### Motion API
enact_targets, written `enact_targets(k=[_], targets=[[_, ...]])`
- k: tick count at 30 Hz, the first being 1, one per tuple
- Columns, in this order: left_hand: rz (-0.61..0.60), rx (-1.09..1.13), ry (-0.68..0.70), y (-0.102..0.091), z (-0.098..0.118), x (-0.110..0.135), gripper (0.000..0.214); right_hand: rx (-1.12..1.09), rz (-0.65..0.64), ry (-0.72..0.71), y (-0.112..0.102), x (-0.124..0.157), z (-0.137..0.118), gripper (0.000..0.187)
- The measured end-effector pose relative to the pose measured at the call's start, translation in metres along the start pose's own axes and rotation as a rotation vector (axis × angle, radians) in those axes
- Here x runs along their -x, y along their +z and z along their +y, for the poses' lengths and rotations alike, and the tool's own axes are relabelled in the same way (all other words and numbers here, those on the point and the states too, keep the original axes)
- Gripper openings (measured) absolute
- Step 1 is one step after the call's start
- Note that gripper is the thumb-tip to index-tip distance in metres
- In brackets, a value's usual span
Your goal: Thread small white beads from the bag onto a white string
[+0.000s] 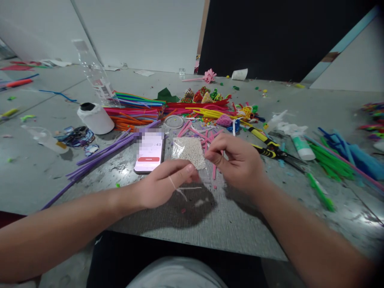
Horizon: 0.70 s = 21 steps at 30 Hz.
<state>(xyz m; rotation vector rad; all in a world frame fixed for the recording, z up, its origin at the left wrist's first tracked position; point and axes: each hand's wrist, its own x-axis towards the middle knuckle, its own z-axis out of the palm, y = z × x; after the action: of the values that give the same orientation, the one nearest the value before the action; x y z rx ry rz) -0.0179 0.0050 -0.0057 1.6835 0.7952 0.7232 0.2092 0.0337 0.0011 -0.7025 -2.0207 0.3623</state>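
- While white thread crosses the left hand, lower centre, I cannot tell what it holds.
- Right hand, right of centre, pinches narrowly, contents hidden.

Thin white thread crosses the left hand, a clear bag of pale beads lying flat beyond.

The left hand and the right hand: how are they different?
The left hand stretches out, its thumb fairly straight; the right hand curls its fingers toward its thumb. White thread crosses the left hand; I can't make out any on the right hand. The left hand is nearer the phone; the right hand is nearer the yellow-handled tool. Both are bare and over the table.
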Motion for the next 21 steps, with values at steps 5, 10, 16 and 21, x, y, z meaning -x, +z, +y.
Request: enact_targets(k=[5,10,16,21], targets=[[0.007,0.228,0.184,0.003,-0.005,0.002,0.051,0.029,-0.121,-0.154,0.012,0.002,-0.010,0.014],[0.010,0.191,0.192,0.012,-0.010,-0.001,0.048,0.228,-0.203,-0.320,0.022,0.006,-0.012,0.024],[0.038,0.113,0.050,0.013,-0.011,-0.005,0.049,0.259,-0.230,-0.296,0.021,0.007,-0.012,0.025],[0.068,0.094,-0.027,0.008,-0.009,-0.006,0.045,0.285,-0.314,-0.259,0.010,0.005,-0.017,0.020]])
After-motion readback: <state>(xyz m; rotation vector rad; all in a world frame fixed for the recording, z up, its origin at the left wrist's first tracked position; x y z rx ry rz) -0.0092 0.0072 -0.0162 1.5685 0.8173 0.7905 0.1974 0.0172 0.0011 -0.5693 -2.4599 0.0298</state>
